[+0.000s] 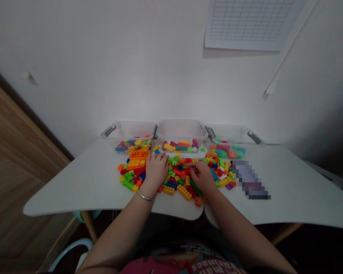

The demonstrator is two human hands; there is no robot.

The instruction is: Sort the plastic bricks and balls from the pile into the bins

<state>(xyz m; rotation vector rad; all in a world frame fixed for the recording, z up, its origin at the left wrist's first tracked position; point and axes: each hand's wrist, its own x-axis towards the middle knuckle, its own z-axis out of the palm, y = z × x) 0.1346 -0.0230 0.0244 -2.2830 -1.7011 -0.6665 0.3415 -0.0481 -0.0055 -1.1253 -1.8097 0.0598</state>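
Observation:
A loose spread of plastic building bricks (178,179) in red, yellow, orange, green and blue covers the middle of the white table. My left hand (157,170) lies palm down on the bricks at the spread's left part, a silver bangle (145,195) on its wrist. My right hand (202,176) curls over the bricks right of centre, its fingertips among red and orange pieces. Whether those fingers pinch a brick is hidden by the hand's back.
Several transparent plastic bins (180,131) with grey clips stand along the wall, some holding bricks. Rounded colourful pieces (225,149) lie at back right. A pixelated object (250,179) lies right of the bricks. A wooden panel (17,133) stands at left.

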